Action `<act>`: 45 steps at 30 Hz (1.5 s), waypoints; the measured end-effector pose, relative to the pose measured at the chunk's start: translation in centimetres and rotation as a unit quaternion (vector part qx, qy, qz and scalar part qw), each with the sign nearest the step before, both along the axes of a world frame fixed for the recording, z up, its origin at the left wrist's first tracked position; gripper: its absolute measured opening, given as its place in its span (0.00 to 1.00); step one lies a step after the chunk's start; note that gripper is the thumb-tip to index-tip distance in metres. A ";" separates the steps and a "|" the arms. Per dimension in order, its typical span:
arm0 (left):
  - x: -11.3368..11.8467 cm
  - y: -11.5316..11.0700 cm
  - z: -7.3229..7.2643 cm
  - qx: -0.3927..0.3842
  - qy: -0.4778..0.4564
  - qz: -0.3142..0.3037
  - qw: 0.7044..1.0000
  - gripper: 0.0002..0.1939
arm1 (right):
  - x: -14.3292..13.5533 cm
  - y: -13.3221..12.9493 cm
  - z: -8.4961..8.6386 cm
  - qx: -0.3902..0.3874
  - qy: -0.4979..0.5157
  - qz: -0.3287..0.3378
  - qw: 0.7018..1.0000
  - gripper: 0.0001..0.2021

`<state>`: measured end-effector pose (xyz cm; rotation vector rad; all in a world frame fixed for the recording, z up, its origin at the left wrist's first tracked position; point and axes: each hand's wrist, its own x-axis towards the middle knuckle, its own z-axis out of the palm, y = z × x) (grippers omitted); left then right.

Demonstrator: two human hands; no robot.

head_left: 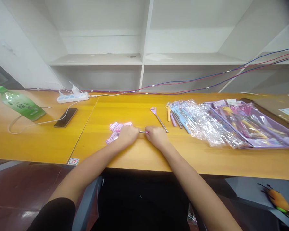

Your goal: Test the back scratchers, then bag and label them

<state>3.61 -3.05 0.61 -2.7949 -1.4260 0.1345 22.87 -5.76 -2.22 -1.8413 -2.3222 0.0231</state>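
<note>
My left hand (128, 134) and my right hand (157, 136) are both closed around a thin metal rod (142, 132) with pink parts, apparently a back scratcher; its ends are mostly covered by my fingers. Small pink-and-purple printed cards (115, 126) lie beside and partly under my left hand. Just beyond my right hand rests a back scratcher (160, 120) with a lilac claw head and a silver shaft. To its right is a bunch of blue, yellow and purple back scratchers (179, 116), next to a pile of clear plastic wrappers (209, 123).
At the right is a purple box (262, 142) of wrapped back scratchers, with a cardboard piece (279, 106) behind. On the left are a green bottle (24, 104), a phone (65, 117), a white cable and a power strip (72, 97). White shelving (98, 59) backs the table.
</note>
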 end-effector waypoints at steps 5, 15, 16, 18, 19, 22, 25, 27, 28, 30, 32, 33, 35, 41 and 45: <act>0.2 0.0 0.4 -0.001 0.007 0.002 1.000 0.17 | -0.3 -0.1 0.1 0.004 -0.001 -0.010 1.000 0.13; -10.1 2.2 4.6 0.077 0.055 0.070 0.993 0.15 | 12.7 -2.7 1.7 0.074 -0.068 -0.068 0.993 0.12; -12.7 2.4 5.0 0.108 0.070 0.089 0.988 0.16 | 16.4 -3.8 1.6 0.096 -0.080 -0.094 0.988 0.12; -17.2 2.5 5.1 0.132 0.092 0.087 0.983 0.17 | 22.8 -6.3 1.1 0.114 -0.089 -0.108 0.984 0.14; -18.7 2.3 5.0 0.124 0.109 0.083 0.983 0.17 | 25.1 -7.5 0.7 0.111 -0.086 -0.106 0.984 0.14; -19.8 1.6 4.0 0.098 0.112 0.057 0.987 0.18 | 27.9 -10.0 -0.1 0.109 -0.088 -0.122 0.983 0.14; -18.4 1.2 3.2 0.082 0.088 0.067 0.990 0.18 | 27.2 -10.9 -0.5 0.114 -0.093 -0.127 0.981 0.15; -17.6 1.2 3.1 0.073 0.080 0.070 0.992 0.18 | 26.7 -10.9 -0.6 0.126 -0.094 -0.123 0.980 0.18; -17.3 1.2 3.1 0.070 0.081 0.069 0.992 0.18 | 26.7 -10.9 -0.7 0.132 -0.092 -0.122 0.979 0.20; -16.9 1.1 3.2 0.066 0.093 0.067 0.991 0.19 | 26.8 -10.6 -1.0 0.142 -0.078 -0.118 0.980 0.20; -16.7 0.8 3.2 0.060 0.098 0.065 0.991 0.19 | 27.1 -10.4 -1.5 0.144 -0.060 -0.106 0.982 0.18; -16.6 0.7 3.2 0.057 0.096 0.065 0.992 0.19 | 27.2 -10.3 -1.7 0.142 -0.052 -0.098 0.984 0.17; -16.5 0.5 3.2 0.051 0.091 0.067 0.992 0.21 | 27.4 -10.0 -2.1 0.146 -0.037 -0.091 0.984 0.15; -16.6 1.1 4.5 0.070 0.059 0.116 0.989 0.23 | 26.8 -8.2 -0.2 0.169 0.016 -0.148 0.974 0.10; -12.0 1.3 6.1 0.072 0.031 0.091 0.993 0.16 | 19.0 -5.1 3.3 0.135 0.006 -0.161 0.978 0.11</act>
